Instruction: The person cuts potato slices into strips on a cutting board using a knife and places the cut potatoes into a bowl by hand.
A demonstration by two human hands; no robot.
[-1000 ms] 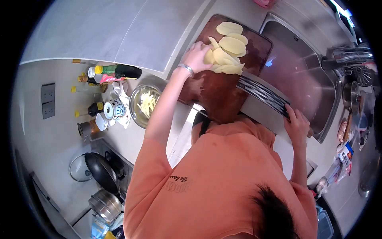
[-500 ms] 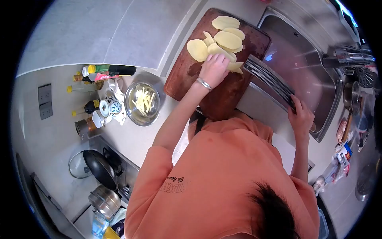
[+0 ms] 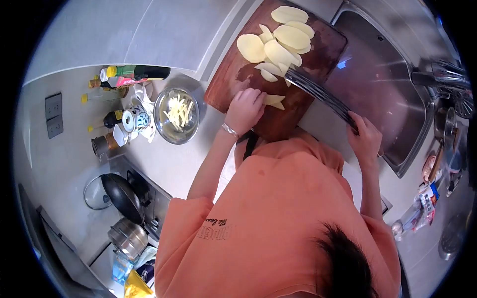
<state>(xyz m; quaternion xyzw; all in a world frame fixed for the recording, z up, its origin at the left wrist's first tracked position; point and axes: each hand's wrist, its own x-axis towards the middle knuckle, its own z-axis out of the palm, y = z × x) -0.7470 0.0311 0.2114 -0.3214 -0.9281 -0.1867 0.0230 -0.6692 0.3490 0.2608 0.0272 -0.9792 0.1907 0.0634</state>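
Yellow potato slices (image 3: 276,52) overlap on the brown cutting board (image 3: 226,79). The left hand (image 3: 245,110), fingers curled, grasps a smaller stack (image 3: 275,102) nearer the body; the right hand (image 3: 365,136) clasps a knife (image 3: 320,94).

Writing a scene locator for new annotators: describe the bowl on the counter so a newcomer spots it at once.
Start at the brown cutting board and go left in the picture, onto the pale counter. Just before the blue-and-white jar sits a round, shiny bowl. Unlike its neighbours there, it holds loose pale-yellow strips.
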